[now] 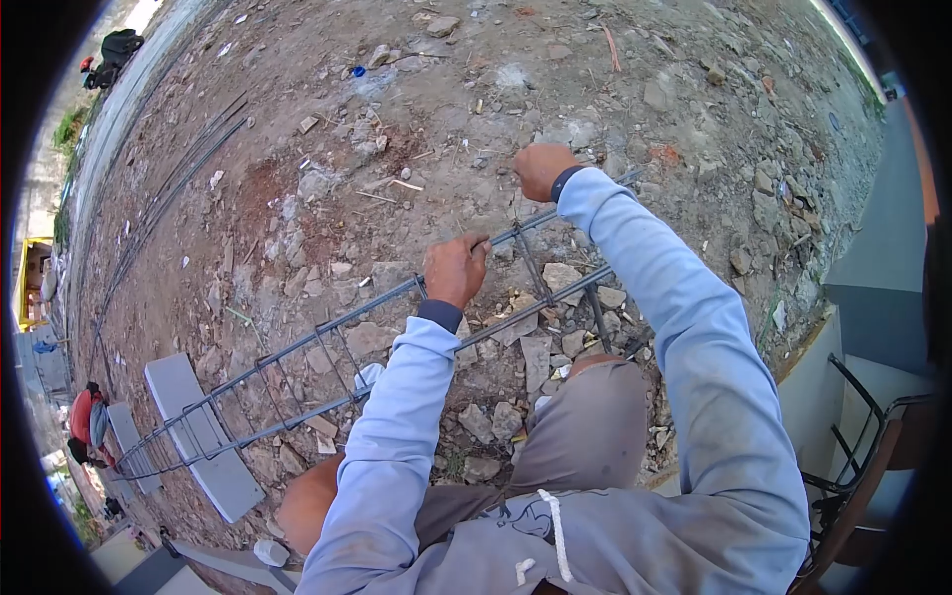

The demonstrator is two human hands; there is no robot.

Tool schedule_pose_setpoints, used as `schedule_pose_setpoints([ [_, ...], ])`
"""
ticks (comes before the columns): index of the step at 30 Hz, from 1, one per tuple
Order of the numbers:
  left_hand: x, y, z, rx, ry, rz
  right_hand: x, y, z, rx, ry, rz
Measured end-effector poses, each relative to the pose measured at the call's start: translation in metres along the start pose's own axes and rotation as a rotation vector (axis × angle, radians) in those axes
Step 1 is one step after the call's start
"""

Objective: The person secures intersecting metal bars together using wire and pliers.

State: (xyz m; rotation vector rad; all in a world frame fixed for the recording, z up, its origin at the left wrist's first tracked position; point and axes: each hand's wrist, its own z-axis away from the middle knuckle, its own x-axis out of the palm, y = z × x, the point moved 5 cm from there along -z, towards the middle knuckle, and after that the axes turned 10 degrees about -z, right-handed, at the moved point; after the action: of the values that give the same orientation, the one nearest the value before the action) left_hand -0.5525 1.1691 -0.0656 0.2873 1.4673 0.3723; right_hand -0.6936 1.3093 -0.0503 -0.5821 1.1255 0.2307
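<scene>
A long rebar cage [327, 325], made of thin steel bars with square stirrups, runs across the view from lower left to upper right. My left hand [456, 270] is closed around its upper bar, close to a stirrup. Just above the same bar, farther right, my right hand [545, 171] is closed in a fist; whatever it may hold is hidden by the fingers. A dark support [598, 317] stands under the cage near my knee.
Stony, rubble-strewn ground [476, 129] surrounds the cage. Grey slabs [203, 436] lie under its far end, where a person in red [87, 421] bends down. Loose steel bars [169, 193] lie at left. A chair [883, 446] stands at right.
</scene>
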Motion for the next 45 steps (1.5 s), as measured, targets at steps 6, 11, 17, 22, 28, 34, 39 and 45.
schedule_pose_setpoints([
  [6, 0.000, 0.000, -0.004, -0.004, -0.014, 0.030, 0.012, -0.004, 0.041, -0.048, -0.591, -0.212],
  [11, 0.007, -0.002, 0.002, -0.021, -0.030, 0.047, 0.023, -0.018, 0.000, -0.138, -0.129, -0.509],
  [17, 0.000, 0.000, 0.002, 0.059, 0.060, 0.067, 0.003, 0.058, 0.000, 0.087, 0.004, -0.127],
  [22, 0.001, 0.017, 0.022, 0.069, 0.291, -0.016, -0.037, 0.013, 0.057, -0.120, 0.322, -0.388],
  [28, -0.005, 0.043, 0.031, -0.101, -0.138, 1.192, 0.002, -0.067, 0.117, -0.266, 0.258, -0.346],
  [34, 0.003, 0.054, 0.055, -0.264, -0.158, 1.611, 0.014, -0.079, 0.150, -0.253, 0.153, -0.504],
  [39, 0.002, 0.034, 0.085, -0.460, -0.015, 1.872, 0.000, -0.089, 0.164, -0.464, 0.213, -0.565],
  [45, -0.047, 0.047, 0.112, -0.433, 0.202, 1.873, -0.044, -0.116, 0.178, -0.496, 0.276, -0.438],
])
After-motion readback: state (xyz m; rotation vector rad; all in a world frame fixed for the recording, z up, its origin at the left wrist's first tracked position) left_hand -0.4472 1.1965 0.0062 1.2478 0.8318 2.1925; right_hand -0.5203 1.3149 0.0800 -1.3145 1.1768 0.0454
